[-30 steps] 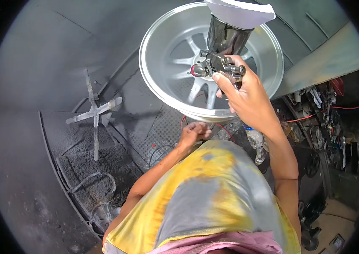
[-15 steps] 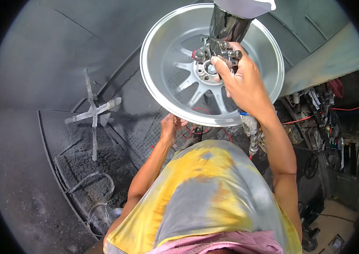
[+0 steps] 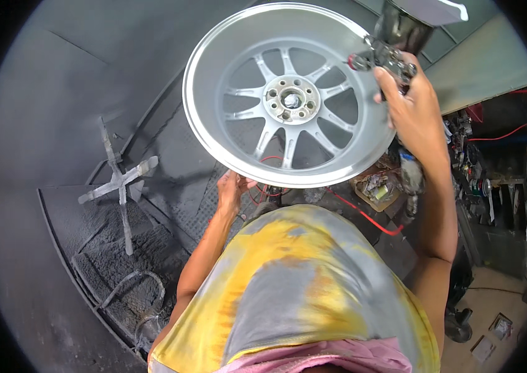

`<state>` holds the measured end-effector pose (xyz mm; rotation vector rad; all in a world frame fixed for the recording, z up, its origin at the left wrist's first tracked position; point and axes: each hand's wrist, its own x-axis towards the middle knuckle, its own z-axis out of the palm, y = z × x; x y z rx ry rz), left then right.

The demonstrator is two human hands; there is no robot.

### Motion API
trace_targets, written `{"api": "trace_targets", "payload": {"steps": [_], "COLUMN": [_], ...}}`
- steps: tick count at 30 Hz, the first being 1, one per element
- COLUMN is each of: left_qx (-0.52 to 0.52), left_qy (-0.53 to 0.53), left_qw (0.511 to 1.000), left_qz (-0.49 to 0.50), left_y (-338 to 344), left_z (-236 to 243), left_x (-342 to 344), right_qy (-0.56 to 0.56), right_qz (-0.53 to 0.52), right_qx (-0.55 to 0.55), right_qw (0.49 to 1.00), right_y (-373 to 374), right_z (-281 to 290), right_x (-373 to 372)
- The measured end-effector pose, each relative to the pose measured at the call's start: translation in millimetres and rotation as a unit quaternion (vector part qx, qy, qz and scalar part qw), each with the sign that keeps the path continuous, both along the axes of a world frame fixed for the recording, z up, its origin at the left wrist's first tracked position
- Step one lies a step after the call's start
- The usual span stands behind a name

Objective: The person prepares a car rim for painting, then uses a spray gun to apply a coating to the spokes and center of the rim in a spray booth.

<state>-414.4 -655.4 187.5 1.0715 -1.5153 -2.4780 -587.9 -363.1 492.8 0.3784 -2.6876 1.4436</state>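
While the left hand (image 3: 231, 189) grips the wheel (image 3: 285, 93) rim, keep the spray gun (image 3: 389, 55), clasped by right hand (image 3: 414, 109), level and moving evenly.

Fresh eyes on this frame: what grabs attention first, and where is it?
The big silver alloy wheel at top centre, face toward the camera, with the left hand at its lower rim. At upper right the right hand grips a spray gun with a dark cup beside the wheel's right edge. A cross-shaped metal stand sits at left in the grey, overspray-coated booth.
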Motion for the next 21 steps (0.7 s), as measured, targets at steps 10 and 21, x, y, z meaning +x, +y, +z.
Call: {"api": "trace_targets", "payload": {"steps": [10, 21], "left_qx": [-0.065, -0.111], "left_qy": [-0.015, -0.030], "left_qw": [0.998, 0.993], "left_qz": [-0.012, -0.011], "left_y": [-23, -25], "left_z": [12, 22], "left_x": [-19, -27], "right_qy": [-0.130, -0.236], "right_qz": [-0.015, 0.091], "right_qx": [0.073, -0.111], "right_qw": [0.989, 0.961], "right_y": [31, -5], "right_z": [18, 16], "right_x": [57, 66]}}
